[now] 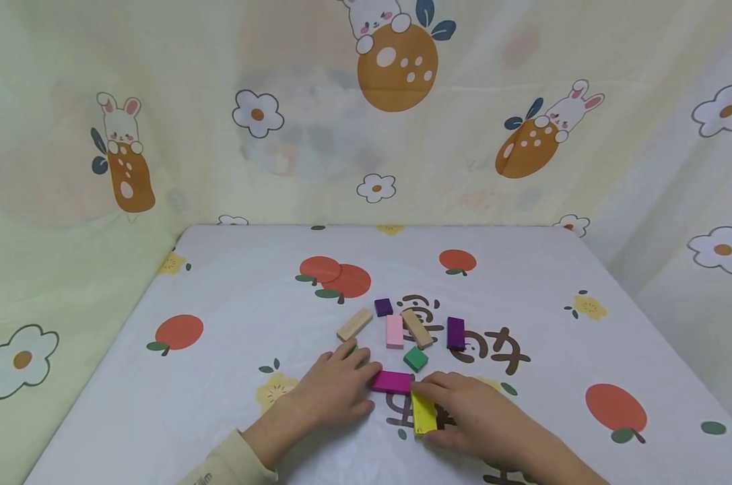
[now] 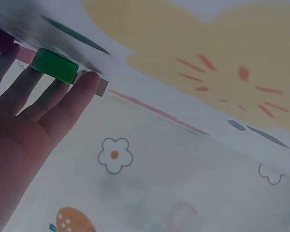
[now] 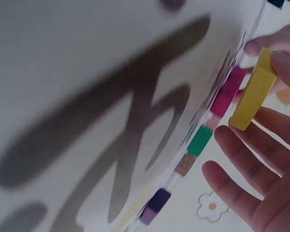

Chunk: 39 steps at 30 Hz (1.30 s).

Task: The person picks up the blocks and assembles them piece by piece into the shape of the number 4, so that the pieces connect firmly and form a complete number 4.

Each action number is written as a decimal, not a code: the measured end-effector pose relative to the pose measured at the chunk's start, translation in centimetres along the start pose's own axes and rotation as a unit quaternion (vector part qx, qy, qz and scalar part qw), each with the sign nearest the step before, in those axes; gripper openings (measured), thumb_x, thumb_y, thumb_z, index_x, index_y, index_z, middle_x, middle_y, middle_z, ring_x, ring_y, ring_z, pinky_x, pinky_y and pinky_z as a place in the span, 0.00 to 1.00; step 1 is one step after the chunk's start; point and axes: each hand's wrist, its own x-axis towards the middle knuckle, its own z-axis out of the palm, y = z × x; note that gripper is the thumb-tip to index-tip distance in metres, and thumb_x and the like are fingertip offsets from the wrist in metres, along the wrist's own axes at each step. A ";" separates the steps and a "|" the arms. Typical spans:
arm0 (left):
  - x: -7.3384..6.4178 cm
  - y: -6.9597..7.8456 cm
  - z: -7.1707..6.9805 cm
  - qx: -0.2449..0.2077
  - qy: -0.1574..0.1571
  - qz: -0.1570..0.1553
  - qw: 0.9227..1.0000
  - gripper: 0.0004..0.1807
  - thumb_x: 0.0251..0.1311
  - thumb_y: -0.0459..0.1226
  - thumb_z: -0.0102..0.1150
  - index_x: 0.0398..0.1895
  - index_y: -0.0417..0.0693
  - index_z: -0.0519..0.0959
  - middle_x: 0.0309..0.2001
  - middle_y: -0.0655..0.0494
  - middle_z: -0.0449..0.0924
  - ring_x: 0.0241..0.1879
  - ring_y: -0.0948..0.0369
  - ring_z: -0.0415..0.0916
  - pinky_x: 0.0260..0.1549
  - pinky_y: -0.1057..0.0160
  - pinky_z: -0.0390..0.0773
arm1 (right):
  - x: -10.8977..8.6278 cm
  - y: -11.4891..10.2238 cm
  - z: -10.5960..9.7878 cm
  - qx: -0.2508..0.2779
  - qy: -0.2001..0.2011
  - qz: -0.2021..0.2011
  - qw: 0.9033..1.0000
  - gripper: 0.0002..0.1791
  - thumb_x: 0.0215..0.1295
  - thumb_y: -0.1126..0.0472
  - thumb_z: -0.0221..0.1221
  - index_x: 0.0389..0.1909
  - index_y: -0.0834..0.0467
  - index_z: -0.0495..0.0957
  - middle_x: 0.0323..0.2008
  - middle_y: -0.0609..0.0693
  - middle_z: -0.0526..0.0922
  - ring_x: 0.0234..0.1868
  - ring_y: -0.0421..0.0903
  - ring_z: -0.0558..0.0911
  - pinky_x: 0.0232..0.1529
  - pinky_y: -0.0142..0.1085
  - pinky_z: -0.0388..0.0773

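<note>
My right hand (image 1: 483, 417) pinches a yellow rectangular block (image 1: 423, 412) lengthwise, thumb at the near end and a finger at the far end. In the right wrist view the yellow block (image 3: 253, 94) shows clearly between them, the other fingers spread. A magenta block (image 1: 392, 382) lies crosswise at the yellow block's far end. At the magenta block's left end, my left hand (image 1: 332, 387) rests with extended fingers, a fingertip at that end. Beyond the left fingers sits a green block (image 2: 55, 66), mostly hidden in the head view.
Farther back lie another green block (image 1: 415, 359), a pink block (image 1: 394, 332), a left wooden block (image 1: 355, 325), a right wooden block (image 1: 417, 328), a small purple block (image 1: 383, 307) and a longer purple block (image 1: 456, 333). A printed cloth (image 1: 220, 283) covers the table; patterned curtains surround it.
</note>
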 end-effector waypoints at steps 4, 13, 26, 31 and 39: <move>0.0 0.1 0.0 -0.004 -0.007 -0.005 1.000 0.33 0.64 0.56 0.66 0.72 0.61 0.74 0.72 0.56 0.71 0.78 0.48 0.58 0.68 0.42 0.72 | -0.3 -0.7 0.6 0.000 -0.019 -0.017 1.000 0.35 0.57 0.38 0.72 0.66 0.44 0.79 0.55 0.39 0.83 0.55 0.43 0.82 0.59 0.48 0.82; 0.0 0.1 0.0 -0.001 -0.003 -0.005 1.000 0.33 0.64 0.55 0.66 0.71 0.61 0.74 0.71 0.55 0.72 0.77 0.48 0.59 0.66 0.42 0.74 | -0.2 -1.2 1.3 -0.030 -0.037 -0.044 0.998 0.35 0.57 0.38 0.72 0.65 0.45 0.80 0.53 0.40 0.84 0.48 0.39 0.80 0.54 0.42 0.84; 0.0 0.2 0.0 0.003 0.007 0.001 1.000 0.32 0.64 0.55 0.66 0.70 0.60 0.75 0.70 0.55 0.73 0.76 0.47 0.61 0.65 0.42 0.75 | -0.2 -1.3 1.5 -0.065 -0.048 -0.047 0.996 0.37 0.59 0.35 0.70 0.67 0.45 0.78 0.55 0.42 0.82 0.52 0.43 0.80 0.57 0.46 0.83; -0.1 0.2 -0.1 0.004 0.007 0.001 1.000 0.32 0.64 0.55 0.66 0.70 0.60 0.75 0.70 0.55 0.73 0.76 0.48 0.61 0.65 0.42 0.75 | -0.1 -1.6 1.6 -0.076 -0.052 -0.050 0.995 0.38 0.60 0.34 0.68 0.68 0.47 0.77 0.57 0.44 0.82 0.53 0.44 0.80 0.58 0.45 0.83; -0.1 0.3 -0.1 -0.009 0.008 -0.009 1.000 0.34 0.64 0.55 0.67 0.72 0.61 0.73 0.75 0.52 0.66 0.77 0.48 0.60 0.67 0.41 0.72 | 0.0 -2.0 1.6 -0.086 -0.060 -0.043 0.994 0.38 0.60 0.33 0.68 0.68 0.48 0.77 0.57 0.45 0.83 0.51 0.44 0.80 0.57 0.45 0.84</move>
